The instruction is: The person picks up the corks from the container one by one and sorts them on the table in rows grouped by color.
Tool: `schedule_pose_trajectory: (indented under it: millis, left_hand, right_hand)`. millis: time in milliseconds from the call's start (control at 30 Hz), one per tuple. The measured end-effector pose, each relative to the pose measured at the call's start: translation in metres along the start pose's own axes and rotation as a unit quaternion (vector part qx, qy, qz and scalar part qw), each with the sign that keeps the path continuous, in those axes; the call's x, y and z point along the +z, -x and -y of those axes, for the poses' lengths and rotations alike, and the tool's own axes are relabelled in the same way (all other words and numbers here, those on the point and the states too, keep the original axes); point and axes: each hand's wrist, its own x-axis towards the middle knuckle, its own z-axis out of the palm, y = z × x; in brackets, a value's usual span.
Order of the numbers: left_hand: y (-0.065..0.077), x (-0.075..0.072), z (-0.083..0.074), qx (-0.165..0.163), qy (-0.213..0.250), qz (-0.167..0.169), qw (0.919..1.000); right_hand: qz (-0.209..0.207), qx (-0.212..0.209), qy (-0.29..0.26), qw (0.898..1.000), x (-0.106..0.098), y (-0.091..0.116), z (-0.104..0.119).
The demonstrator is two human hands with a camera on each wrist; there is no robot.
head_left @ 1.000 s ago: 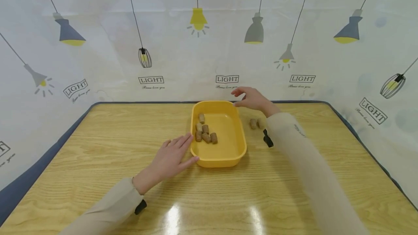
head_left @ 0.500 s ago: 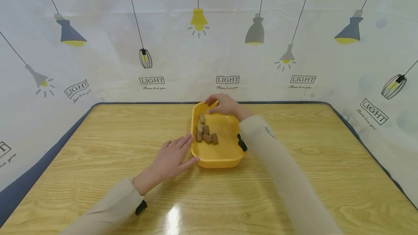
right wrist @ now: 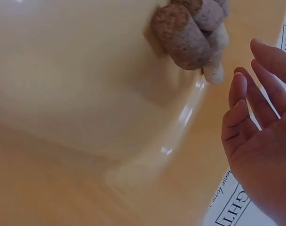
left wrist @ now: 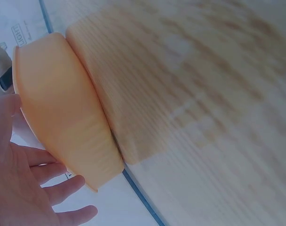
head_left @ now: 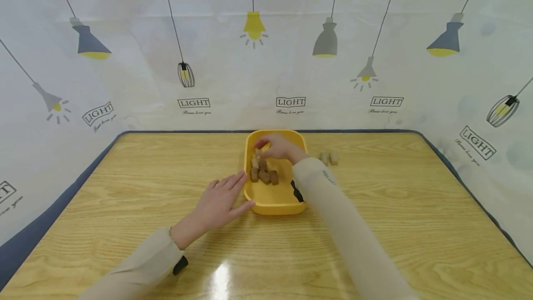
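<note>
A yellow plastic tray (head_left: 276, 209) sits on the table, with several brown corks (head_left: 264, 177) clustered along its left side. My left hand (head_left: 218, 205) lies against the tray's left wall, fingers extended and thumb near the front left corner. In the left wrist view, that hand (left wrist: 30, 188) has its fingers spread along the tray's rim. Over the tray, my right hand (head_left: 279, 146) hovers with bent, relaxed fingers above the farthest cork. The right wrist view shows nothing between the fingers of this hand (right wrist: 263, 136); the corks (right wrist: 183, 40) lie apart from it.
Two paler corks (head_left: 328, 158) lie on the wooden table (head_left: 166, 161), right of the tray. Behind the table's dark far edge hangs a white backdrop (head_left: 233, 73) printed with lamps. My right sleeve (head_left: 333, 216) crosses above the tray's right side.
My right hand has moved left from beside the tray's far right corner, then down over the corks inside. The left hand and tray stay put.
</note>
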Motion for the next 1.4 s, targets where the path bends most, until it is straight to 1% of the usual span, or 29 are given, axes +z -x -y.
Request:
schedule_pose_trajectory:
  millis: [133, 400, 533, 867, 967, 1067, 1167, 1300, 1400]
  left_hand:
    - [0.000, -0.001, 0.000, 0.000, 0.005, 0.002, 1.0000]
    - [-0.001, -0.001, 0.000, 0.000, 0.004, 0.002, 1.0000]
    - [0.000, -0.001, 0.000, -0.001, 0.002, 0.006, 1.0000]
    - [0.000, -0.001, 0.000, -0.002, 0.001, 0.001, 1.0000]
    - [0.000, -0.001, -0.001, -0.002, 0.000, 0.002, 1.0000]
    - [0.000, -0.001, -0.001, -0.001, -0.002, 0.001, 1.0000]
    - [0.000, -0.001, -0.001, -0.001, -0.003, -0.001, 1.0000]
    - [0.000, -0.001, -0.001, 0.000, -0.006, 0.001, 1.0000]
    - [0.000, -0.001, -0.001, 0.000, -0.006, 0.002, 1.0000]
  right_hand:
    - [0.009, 0.005, 0.002, 1.000, 0.006, -0.003, -0.002]
    - [0.028, 0.045, -0.004, 0.999, 0.013, -0.004, -0.002]
    - [0.031, 0.053, 0.003, 0.998, 0.015, -0.004, -0.002]
    - [0.027, 0.039, 0.019, 0.999, 0.020, -0.008, -0.006]
    - [0.027, 0.029, 0.033, 0.999, 0.021, -0.008, -0.006]
    - [0.024, 0.013, 0.054, 0.998, 0.022, -0.008, -0.004]
    - [0.022, 0.006, 0.080, 0.997, 0.023, -0.008, -0.003]
    - [0.023, 0.015, 0.100, 0.995, 0.024, -0.008, -0.004]
    - [0.026, 0.027, 0.093, 0.995, 0.024, -0.008, -0.004]
